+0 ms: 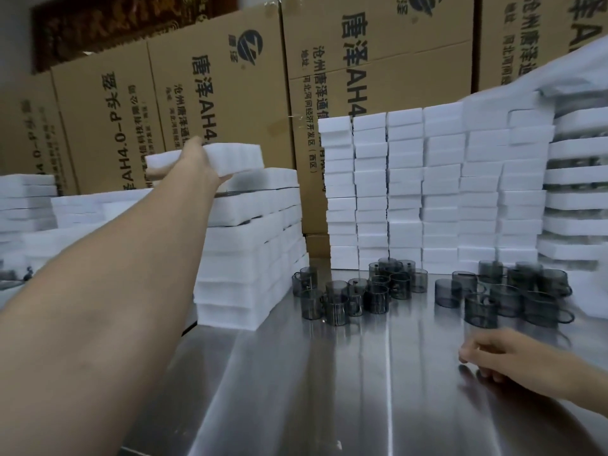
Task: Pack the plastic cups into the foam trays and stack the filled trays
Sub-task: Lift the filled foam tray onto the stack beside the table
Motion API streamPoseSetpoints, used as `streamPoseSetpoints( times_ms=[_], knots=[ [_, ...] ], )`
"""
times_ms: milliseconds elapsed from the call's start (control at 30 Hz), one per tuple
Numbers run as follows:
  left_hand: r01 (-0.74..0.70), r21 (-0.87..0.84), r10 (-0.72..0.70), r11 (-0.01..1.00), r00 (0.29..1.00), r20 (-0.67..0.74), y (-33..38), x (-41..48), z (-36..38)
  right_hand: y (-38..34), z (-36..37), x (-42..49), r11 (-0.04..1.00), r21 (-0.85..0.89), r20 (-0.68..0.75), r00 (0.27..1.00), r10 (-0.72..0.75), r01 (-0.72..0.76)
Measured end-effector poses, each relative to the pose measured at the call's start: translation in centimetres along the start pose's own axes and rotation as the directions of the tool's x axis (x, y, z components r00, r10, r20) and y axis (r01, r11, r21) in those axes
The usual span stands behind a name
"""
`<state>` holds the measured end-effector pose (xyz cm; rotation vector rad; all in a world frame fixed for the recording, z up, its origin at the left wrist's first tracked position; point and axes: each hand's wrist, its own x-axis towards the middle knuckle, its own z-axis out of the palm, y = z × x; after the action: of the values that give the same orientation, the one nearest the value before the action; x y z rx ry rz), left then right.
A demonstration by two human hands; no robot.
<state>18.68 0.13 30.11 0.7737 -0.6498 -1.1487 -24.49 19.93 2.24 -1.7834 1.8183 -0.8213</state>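
Observation:
My left hand (197, 162) reaches far out and grips a white foam tray (237, 158), held just above the stack of foam trays (250, 232) at the left. Several smoky grey plastic cups (371, 291) stand loose on the steel table (296, 373), in one cluster at the middle and another cluster of cups (513, 291) at the right. My right hand (487, 353) hovers low over the table at the right, fingers curled, just in front of the nearest cup (480, 311). It holds nothing that I can see.
A wall of stacked white foam trays (427, 192) stands behind the cups. More tray stacks (579, 185) with dark gaps between them rise at the far right. Low foam piles (26, 205) lie at far left. Brown cardboard boxes (210, 93) fill the background.

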Motion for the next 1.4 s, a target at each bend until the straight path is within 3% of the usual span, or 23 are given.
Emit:
streamPoseSetpoints(
  times_ms=[167,467,633,800,967,1400],
  knots=[
    [-0.017,0.137,0.020,0.990,1.000,-0.016,-1.1,0.8,-0.3,0.5,0.1,0.4,1.000,0.003,-0.014,1.000,-0.010,0.010],
    [-0.062,0.179,0.081,0.982,0.992,-0.099,-1.3,1.0,0.1,0.7,0.1,0.4,1.000,0.026,-0.006,1.000,-0.014,0.014],
    [-0.022,0.225,0.025,0.974,1.000,-0.007,-1.1,1.0,-0.1,0.5,0.1,0.3,1.000,0.030,-0.003,1.000,-0.006,0.006],
    [-0.104,0.257,0.126,0.961,0.990,-0.070,-1.2,1.3,0.0,0.2,0.1,0.1,1.000,0.006,-0.008,1.000,-0.009,0.009],
    [-0.022,0.352,0.024,0.936,1.000,-0.003,-0.9,1.2,0.6,0.1,0.2,0.1,1.000,0.009,-0.009,1.000,-0.014,0.014],
    [-0.020,0.252,0.037,0.968,0.997,-0.065,-0.5,3.9,0.1,-0.3,0.0,-0.3,0.999,-0.037,0.006,1.000,0.002,-0.002]
  ],
)
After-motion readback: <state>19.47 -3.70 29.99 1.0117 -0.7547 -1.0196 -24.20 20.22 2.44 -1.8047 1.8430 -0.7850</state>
